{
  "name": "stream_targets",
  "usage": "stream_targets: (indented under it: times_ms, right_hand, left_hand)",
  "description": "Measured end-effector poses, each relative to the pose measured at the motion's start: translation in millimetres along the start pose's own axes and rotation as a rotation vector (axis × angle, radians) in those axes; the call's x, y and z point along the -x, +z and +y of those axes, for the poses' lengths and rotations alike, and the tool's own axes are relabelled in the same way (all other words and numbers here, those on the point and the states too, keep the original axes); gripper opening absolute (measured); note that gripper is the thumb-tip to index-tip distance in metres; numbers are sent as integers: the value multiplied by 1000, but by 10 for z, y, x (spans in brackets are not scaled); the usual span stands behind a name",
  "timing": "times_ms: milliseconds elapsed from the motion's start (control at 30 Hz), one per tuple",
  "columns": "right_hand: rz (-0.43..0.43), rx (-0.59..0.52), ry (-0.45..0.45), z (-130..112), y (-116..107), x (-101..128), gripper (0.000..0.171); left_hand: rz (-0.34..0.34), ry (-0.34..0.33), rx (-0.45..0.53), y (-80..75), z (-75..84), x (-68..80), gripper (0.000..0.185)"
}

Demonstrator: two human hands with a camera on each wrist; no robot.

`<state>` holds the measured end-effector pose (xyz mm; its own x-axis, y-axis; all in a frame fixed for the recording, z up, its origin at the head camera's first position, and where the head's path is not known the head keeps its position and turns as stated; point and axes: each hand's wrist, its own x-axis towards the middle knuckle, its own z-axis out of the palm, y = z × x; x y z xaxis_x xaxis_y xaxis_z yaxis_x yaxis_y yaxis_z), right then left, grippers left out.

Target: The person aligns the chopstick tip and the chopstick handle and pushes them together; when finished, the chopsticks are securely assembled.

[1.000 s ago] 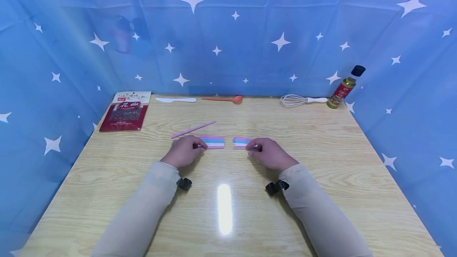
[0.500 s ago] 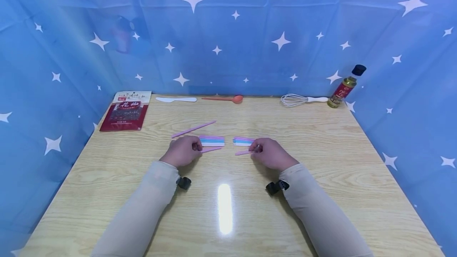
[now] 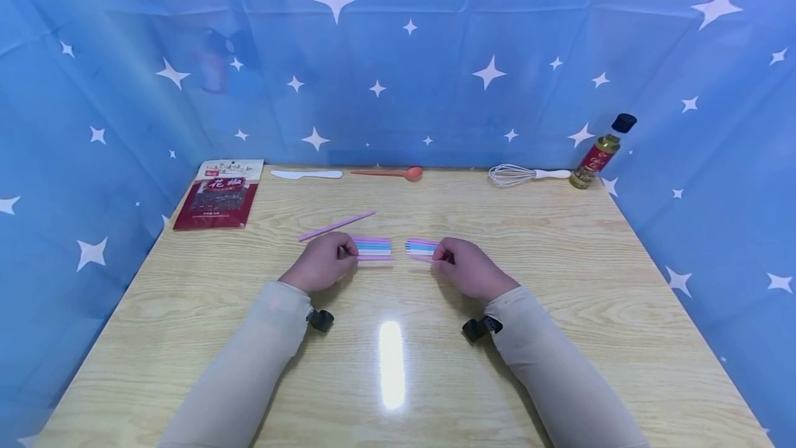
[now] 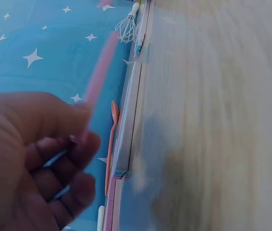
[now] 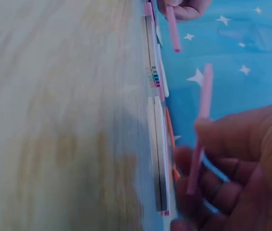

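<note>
Two short stacks of pastel sticks lie side by side mid-table, the left stack (image 3: 373, 247) and the right stack (image 3: 421, 247). My left hand (image 3: 345, 252) pinches a pink stick (image 4: 99, 77) by its end, right at the near edge of the left stack (image 4: 126, 130). My right hand (image 3: 443, 256) pinches another pink stick (image 5: 200, 125) beside the near edge of the right stack (image 5: 157, 159). Both sticks sit a little above the wood in the wrist views. The inner ends of the stacks are hidden under my fingers.
A loose pink stick (image 3: 337, 225) lies behind the left stack. Along the back edge are a red spice packet (image 3: 218, 193), a white plastic knife (image 3: 306, 173), an orange spoon (image 3: 388, 172), a whisk (image 3: 522, 174) and an oil bottle (image 3: 602, 151). Blue starred cloth walls the table (image 3: 560, 310).
Half a second ago each hand held its pink stick angled out in front of its stack. Both sticks have since moved back against the stacks' near edges.
</note>
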<state>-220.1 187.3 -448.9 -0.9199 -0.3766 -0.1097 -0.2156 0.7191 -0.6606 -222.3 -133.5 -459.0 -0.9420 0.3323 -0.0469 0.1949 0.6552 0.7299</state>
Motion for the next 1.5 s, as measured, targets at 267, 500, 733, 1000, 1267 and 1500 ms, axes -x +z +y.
stream_targets:
  times_ms: [267, 500, 733, 1000, 1267, 1500]
  right_hand:
    - [81, -127, -86, -30, 3, 1, 9]
    - [116, -167, -114, -57, 10, 7, 12]
    - [132, -190, -129, -72, 12, 17, 12]
    - [131, -207, -159, -66, 21, 8, 12]
    - [112, -245, -161, -85, 22, 17, 12]
    - [126, -316, -132, -96, 31, 24, 11]
  left_hand:
    - [53, 94, 108, 15, -5, -4, 4]
    - [66, 103, 133, 16, 24, 11, 5]
    - [70, 109, 138, 24, 25, 8, 6]
    - [74, 130, 148, 21, 48, 16, 4]
    - [65, 180, 190, 22, 104, 36, 5]
    - [112, 193, 207, 34, 123, 37, 4]
